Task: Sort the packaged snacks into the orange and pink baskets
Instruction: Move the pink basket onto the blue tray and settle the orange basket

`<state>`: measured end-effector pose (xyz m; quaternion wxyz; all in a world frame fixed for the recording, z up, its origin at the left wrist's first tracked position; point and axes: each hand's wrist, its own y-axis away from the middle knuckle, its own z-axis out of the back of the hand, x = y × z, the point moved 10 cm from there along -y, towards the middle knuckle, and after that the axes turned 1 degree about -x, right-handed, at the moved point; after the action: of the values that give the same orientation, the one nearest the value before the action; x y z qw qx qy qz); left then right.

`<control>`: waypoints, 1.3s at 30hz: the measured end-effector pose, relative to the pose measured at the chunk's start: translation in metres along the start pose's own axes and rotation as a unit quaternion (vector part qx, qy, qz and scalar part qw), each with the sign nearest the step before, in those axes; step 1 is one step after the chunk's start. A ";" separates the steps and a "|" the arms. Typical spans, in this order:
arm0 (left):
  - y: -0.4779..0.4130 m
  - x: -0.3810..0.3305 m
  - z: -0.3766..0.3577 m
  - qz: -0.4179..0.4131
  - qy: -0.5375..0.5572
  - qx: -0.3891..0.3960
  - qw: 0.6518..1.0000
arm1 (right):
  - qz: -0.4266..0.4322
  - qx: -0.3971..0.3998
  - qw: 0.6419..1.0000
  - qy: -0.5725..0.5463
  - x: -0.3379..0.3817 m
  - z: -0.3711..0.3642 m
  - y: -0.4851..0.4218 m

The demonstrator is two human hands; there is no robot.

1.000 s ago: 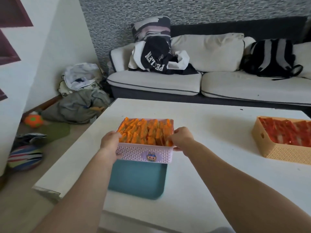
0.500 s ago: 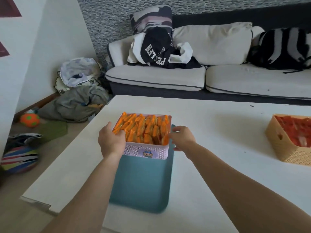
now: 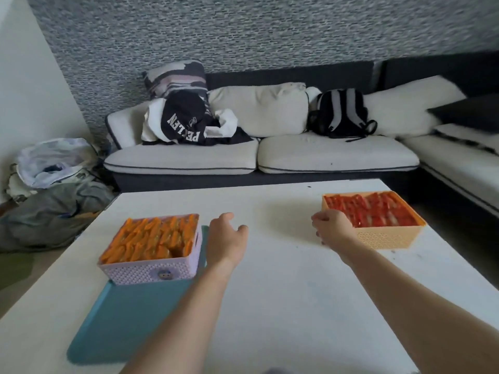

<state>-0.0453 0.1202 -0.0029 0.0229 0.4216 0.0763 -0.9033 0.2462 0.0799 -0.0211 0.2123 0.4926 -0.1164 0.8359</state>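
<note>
Holds nothing in the left hand (image 3: 226,238), fingers loosely spread, just right of the pink basket (image 3: 145,273) near the table's (image 3: 270,292) left edge. Grips the orange basket's (image 3: 388,237) near left corner with the curled right hand (image 3: 333,229), by the right edge.

Soft daylight, slight blur, bowed edges.

The left forearm (image 3: 189,306) and right forearm (image 3: 391,287) are bare along all that shows, and the left hand (image 3: 226,238) and right hand (image 3: 333,229) are bare too. A grey patch (image 3: 275,371) at the bottom edge between the arms is too blurred to identify.
</note>
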 end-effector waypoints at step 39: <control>0.027 -0.047 -0.144 0.179 0.121 0.159 0.963 | -0.220 -0.011 0.958 -0.183 -0.124 0.115 -0.012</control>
<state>0.0973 0.1150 -0.0610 0.1072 0.5328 -0.1424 -0.8273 0.3940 0.0145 -0.0735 0.3714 0.6479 -0.0517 0.6630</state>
